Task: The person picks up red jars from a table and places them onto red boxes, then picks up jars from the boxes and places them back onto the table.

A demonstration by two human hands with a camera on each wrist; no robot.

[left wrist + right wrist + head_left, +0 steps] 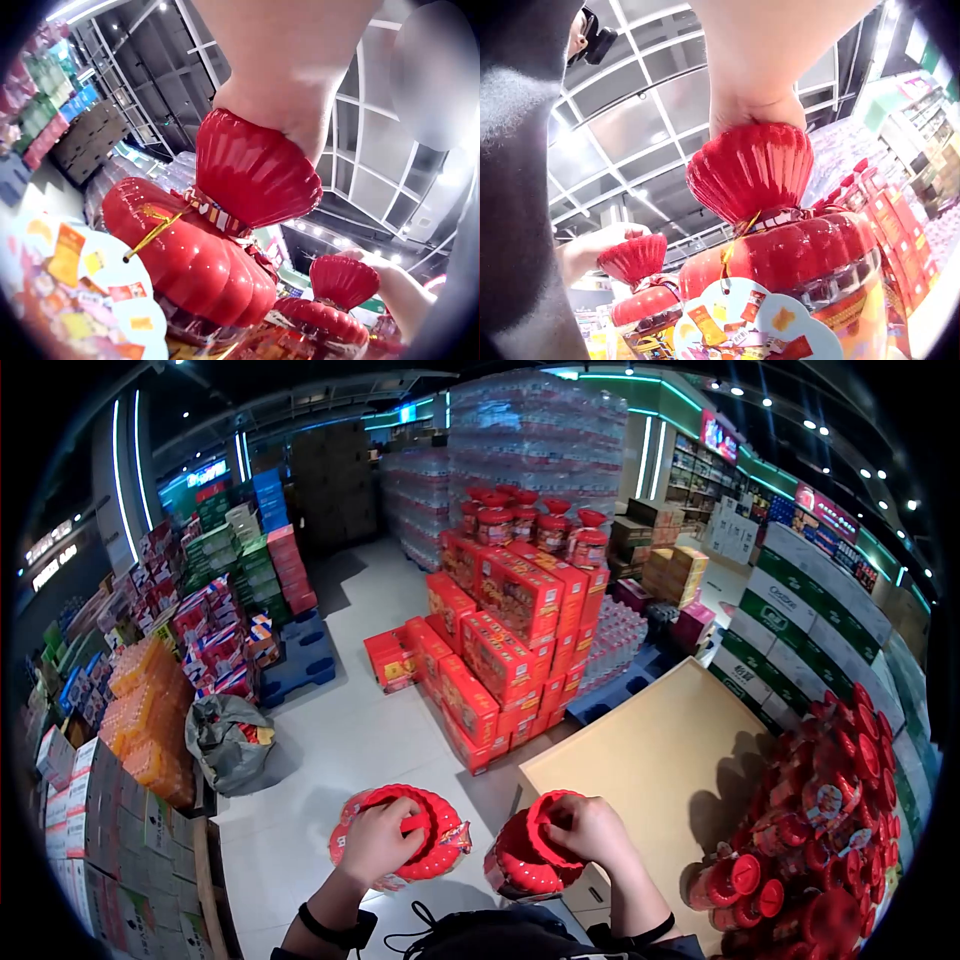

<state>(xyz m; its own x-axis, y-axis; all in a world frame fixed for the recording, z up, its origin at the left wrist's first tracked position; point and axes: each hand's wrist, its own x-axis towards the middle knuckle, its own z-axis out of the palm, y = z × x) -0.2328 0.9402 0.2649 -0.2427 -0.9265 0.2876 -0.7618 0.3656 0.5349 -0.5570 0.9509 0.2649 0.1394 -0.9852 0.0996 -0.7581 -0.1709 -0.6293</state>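
My left hand (388, 842) grips the flared, ribbed top of a jar with a red lid (448, 852), its fingers hooked inside the rim. A second such jar (515, 868) hangs from my right hand (594, 834), which pinches its flared top the same way. Both jars are side by side in front of my body. In the left wrist view, a scalloped picture tag (82, 300) dangles by a gold tie from the pumpkin-shaped lid (191, 259). The right wrist view shows a similar tag (754, 322) against the clear, colourfully printed jar; the fingertips are hidden inside the top.
Red cartons (480, 660) are stacked ahead, with several similar jars (495, 520) on top. To the right, a pale board (640, 750) stands beside a heap of red-lidded jars (800, 830). A grey bag (230, 745) and orange bottle packs (145, 715) are on the left.
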